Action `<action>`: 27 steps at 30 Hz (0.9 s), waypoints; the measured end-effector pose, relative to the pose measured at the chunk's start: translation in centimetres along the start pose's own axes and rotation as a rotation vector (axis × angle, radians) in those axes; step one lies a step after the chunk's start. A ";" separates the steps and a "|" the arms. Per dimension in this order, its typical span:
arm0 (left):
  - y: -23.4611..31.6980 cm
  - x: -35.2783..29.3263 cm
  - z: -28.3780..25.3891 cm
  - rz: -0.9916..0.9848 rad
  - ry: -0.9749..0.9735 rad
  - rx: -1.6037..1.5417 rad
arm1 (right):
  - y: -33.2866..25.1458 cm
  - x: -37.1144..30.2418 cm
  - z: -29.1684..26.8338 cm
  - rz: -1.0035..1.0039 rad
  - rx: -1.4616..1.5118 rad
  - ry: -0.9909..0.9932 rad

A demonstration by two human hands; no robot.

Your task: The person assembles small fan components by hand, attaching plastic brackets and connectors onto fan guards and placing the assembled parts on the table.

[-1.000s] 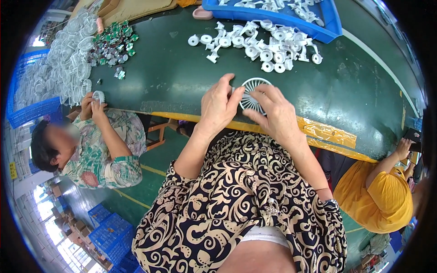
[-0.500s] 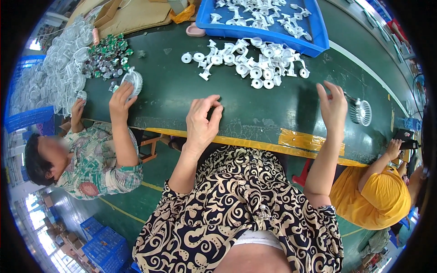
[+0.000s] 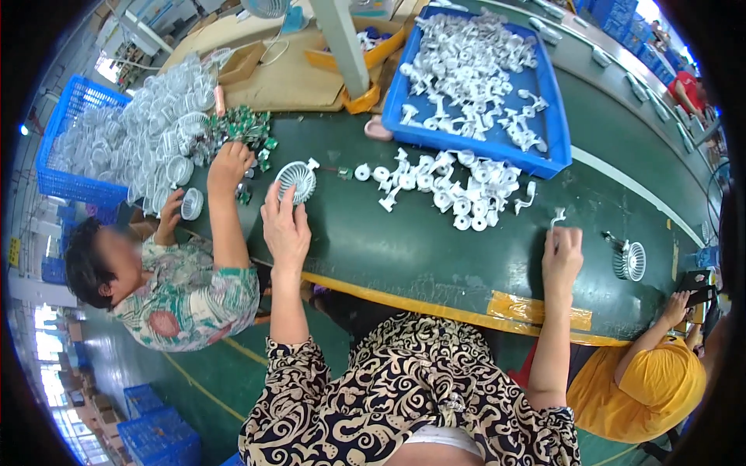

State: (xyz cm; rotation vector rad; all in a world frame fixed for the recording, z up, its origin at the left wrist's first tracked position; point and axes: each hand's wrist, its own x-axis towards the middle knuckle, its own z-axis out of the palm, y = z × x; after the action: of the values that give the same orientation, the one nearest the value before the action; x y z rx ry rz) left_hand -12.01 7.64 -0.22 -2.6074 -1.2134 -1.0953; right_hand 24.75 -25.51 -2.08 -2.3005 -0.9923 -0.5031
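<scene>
My left hand (image 3: 286,231) reaches to a round white ribbed fan cage (image 3: 297,180) on the green table. Its fingers are apart and overlap the cage's near rim; I see no firm grip. From the cage's stem a thin red wire runs right to a small green circuit board (image 3: 345,172). My right hand (image 3: 562,253) is closed on a small white plastic bracket (image 3: 558,217), whose upper end sticks out above the fingers. Between the hands and farther off lies a loose pile of similar white brackets (image 3: 474,190). Another ribbed fan cage (image 3: 630,261) lies right of my right hand.
A blue tray (image 3: 482,147) of white brackets stands behind the pile. At left a co-worker's hand (image 3: 231,167) is at a heap of green circuit boards (image 3: 256,128), near piled clear cages (image 3: 167,116). A person in yellow (image 3: 653,388) sits at right.
My left hand has moved left to the fan cage, which the co-worker has let go. My right hand has closed on a bracket. The view has shifted, showing more of the table's far side.
</scene>
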 end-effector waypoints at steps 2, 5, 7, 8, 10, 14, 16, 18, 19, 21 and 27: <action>-1.0 0.1 -0.2 -0.200 -0.326 -0.159 | -0.5 -1.8 -0.6 -0.078 0.037 0.037; 1.8 -0.5 -0.5 -0.209 -0.348 -0.163 | -1.8 -2.7 -0.8 -0.153 0.067 0.004; 5.2 -1.3 -1.2 -0.215 -0.380 -0.261 | -2.6 -2.4 -1.1 -0.081 0.124 -0.016; 7.4 -1.5 -1.6 -0.332 -0.525 -0.357 | -2.5 -2.3 -1.1 -0.059 0.146 -0.021; 11.4 -2.9 -2.2 -0.403 -0.688 -0.608 | -2.9 -1.8 -1.7 0.109 0.160 -0.055; 16.3 -4.2 -3.8 -0.296 -0.847 -0.987 | -2.2 -1.2 -1.0 0.127 0.128 -0.090; 16.1 -4.6 -3.7 -0.194 -0.814 -1.007 | -2.3 -1.4 -0.8 0.122 0.119 -0.104; 15.7 -4.3 -3.7 -0.182 -0.755 -0.916 | -2.3 -1.6 -0.9 0.107 0.120 -0.104; 15.4 -4.0 -3.9 -0.176 -0.769 -0.844 | -2.4 -1.7 -1.0 0.118 0.114 -0.104; 14.7 -4.1 -3.4 -0.035 -0.739 -0.687 | -2.5 -1.8 -1.4 0.144 0.104 -0.106; 14.0 -4.2 -2.9 0.079 -0.734 -0.419 | -2.3 -1.8 -2.1 0.173 0.068 -0.172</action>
State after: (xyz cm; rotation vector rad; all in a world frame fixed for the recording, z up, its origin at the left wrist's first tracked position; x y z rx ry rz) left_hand -5.84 -5.67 2.48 -3.5232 -1.0184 -0.3881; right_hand 21.68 -26.54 -0.63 -2.3713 -0.8645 -0.2001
